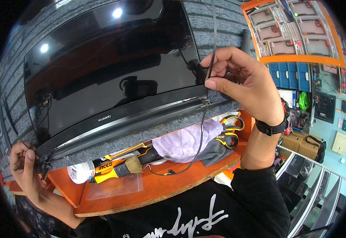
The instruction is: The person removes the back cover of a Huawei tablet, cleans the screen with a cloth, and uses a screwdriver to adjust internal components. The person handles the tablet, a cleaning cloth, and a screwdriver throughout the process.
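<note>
The largest item I note is the grey ribbed mat point(201, 24) across the bench, and on it, at its near side, lies a black display panel point(113, 59), tilted in my view. The panel's face is dark and glossy; it throws back two bright lamp spots and dim shapes of the room, and no picture is lit on it. A matt black bezel runs along the near edge, bearing small pale lettering at its middle. Below that runs a long dark trough with a bright, silvery line along part of it, uneven toward the right end. Under the bench edge is an orange wooden shelf point(177, 185). The right hand point(242, 79) is bent about the panel's near right corner, thumb and forefinger slightly apart; whether they clamp the panel edge or the thin dark strip point(214, 27) passing between them I cannot tell. The left hand point(23, 164) is at the near left corner, thumb close to the fingers; its exact hold cannot be made out. On the shelf lie a pale lilac cloth point(187, 142), a yellow-handled brush point(119, 169) and a white tub point(79, 173). Smallest noted: a metal fitting point(207, 104) at the trough's right end.
</note>
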`<action>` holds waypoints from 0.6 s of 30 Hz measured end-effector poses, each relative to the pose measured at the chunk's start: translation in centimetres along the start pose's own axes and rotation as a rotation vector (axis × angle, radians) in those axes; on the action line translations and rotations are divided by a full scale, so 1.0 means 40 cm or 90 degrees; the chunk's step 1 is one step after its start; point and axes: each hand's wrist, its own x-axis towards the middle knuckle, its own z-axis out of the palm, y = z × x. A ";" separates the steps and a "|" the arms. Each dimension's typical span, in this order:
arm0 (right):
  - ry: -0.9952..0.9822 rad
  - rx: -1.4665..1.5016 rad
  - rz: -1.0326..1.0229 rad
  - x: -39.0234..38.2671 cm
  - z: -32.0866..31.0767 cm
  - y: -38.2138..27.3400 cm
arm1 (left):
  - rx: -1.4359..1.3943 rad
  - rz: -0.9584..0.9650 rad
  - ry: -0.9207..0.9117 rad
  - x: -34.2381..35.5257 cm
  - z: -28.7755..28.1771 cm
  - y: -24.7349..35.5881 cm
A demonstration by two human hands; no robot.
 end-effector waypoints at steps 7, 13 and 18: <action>0.008 -0.024 -0.018 0.002 0.003 0.004 | 0.012 -0.008 0.006 -0.002 -0.005 0.023; 0.003 -0.040 -0.018 -0.001 -0.002 0.006 | 0.014 0.015 -0.007 -0.003 -0.015 0.013; 0.012 -0.063 -0.033 -0.002 0.002 0.006 | 0.007 0.006 -0.010 -0.005 -0.003 0.028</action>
